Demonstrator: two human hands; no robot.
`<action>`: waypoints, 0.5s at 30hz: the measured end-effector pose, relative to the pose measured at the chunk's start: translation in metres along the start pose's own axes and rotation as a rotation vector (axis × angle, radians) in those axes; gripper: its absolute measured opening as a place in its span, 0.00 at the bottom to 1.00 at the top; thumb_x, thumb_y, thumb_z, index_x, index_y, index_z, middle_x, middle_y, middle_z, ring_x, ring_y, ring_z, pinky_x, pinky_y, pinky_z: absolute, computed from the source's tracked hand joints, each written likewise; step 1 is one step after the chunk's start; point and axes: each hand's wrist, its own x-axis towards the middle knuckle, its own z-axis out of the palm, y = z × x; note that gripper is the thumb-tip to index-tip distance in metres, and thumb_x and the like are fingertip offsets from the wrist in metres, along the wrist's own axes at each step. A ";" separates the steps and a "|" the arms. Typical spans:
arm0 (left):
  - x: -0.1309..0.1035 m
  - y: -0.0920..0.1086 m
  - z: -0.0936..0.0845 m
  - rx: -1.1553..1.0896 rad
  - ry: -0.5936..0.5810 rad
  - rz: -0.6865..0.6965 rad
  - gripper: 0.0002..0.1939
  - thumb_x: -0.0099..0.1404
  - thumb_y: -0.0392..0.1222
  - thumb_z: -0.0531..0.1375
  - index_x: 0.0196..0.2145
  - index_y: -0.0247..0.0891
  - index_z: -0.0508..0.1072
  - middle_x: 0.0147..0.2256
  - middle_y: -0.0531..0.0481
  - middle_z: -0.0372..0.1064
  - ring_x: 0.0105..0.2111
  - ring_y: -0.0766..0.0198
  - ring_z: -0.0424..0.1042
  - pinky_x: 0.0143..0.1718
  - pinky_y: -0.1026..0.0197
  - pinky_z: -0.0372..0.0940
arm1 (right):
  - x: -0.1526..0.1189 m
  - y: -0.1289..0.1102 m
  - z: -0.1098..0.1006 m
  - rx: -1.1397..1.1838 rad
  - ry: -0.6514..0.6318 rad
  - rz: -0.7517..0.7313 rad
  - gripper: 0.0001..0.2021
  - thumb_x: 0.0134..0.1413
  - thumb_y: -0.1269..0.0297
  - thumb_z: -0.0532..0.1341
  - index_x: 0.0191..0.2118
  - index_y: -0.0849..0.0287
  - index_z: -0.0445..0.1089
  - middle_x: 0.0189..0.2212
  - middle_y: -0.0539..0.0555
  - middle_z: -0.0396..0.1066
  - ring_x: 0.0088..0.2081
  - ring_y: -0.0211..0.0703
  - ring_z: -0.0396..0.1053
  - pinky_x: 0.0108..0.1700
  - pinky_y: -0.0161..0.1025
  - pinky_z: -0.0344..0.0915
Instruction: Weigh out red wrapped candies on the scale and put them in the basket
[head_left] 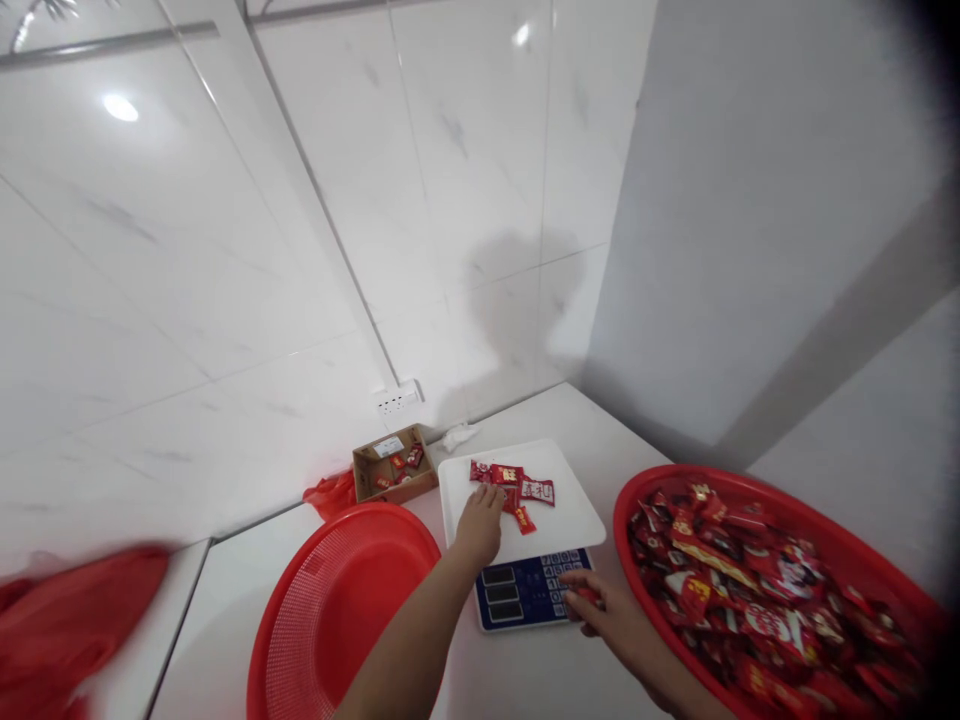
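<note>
A white weighing scale with a flat white tray [566, 510] stands before me, its blue keypad panel [525, 590] at the front. Several red-wrapped candies [536, 490] lie on the tray. My left hand [480, 525] reaches over the tray's left part, its fingers extended down at the candies; the fingertips are partly hidden. Beside the keypad's right edge, my right hand [611, 615] is curled round a small red piece [589, 595] that looks like a wrapped candy.
To the right stands a large red basin [626, 500] heaped with red-wrapped candies. An empty red colander [281, 610] sits at left. Behind it are a cardboard box [367, 490] holding a few candies and a red plastic bag [330, 494]. A wall socket [397, 400] is above.
</note>
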 end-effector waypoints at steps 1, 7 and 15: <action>0.010 -0.001 0.002 0.000 -0.008 0.009 0.28 0.57 0.28 0.48 0.57 0.31 0.57 0.60 0.40 0.52 0.61 0.55 0.45 0.61 0.52 0.43 | 0.000 0.001 0.001 -0.002 0.001 -0.001 0.18 0.39 0.53 0.60 0.36 0.59 0.69 0.22 0.49 0.67 0.28 0.41 0.67 0.29 0.36 0.63; 0.014 -0.007 0.009 -0.065 0.041 -0.067 0.24 0.59 0.27 0.46 0.53 0.32 0.62 0.50 0.37 0.64 0.52 0.53 0.61 0.54 0.52 0.55 | 0.004 0.018 -0.007 -0.060 0.033 0.023 0.19 0.38 0.53 0.59 0.37 0.58 0.69 0.25 0.50 0.69 0.29 0.42 0.68 0.30 0.37 0.64; -0.085 -0.030 -0.023 -0.402 0.360 -0.350 0.23 0.65 0.39 0.42 0.56 0.34 0.57 0.54 0.42 0.62 0.52 0.60 0.63 0.52 0.59 0.58 | 0.062 0.000 -0.013 -0.483 0.111 -0.206 0.20 0.46 0.55 0.52 0.41 0.61 0.69 0.34 0.55 0.73 0.36 0.45 0.71 0.39 0.39 0.66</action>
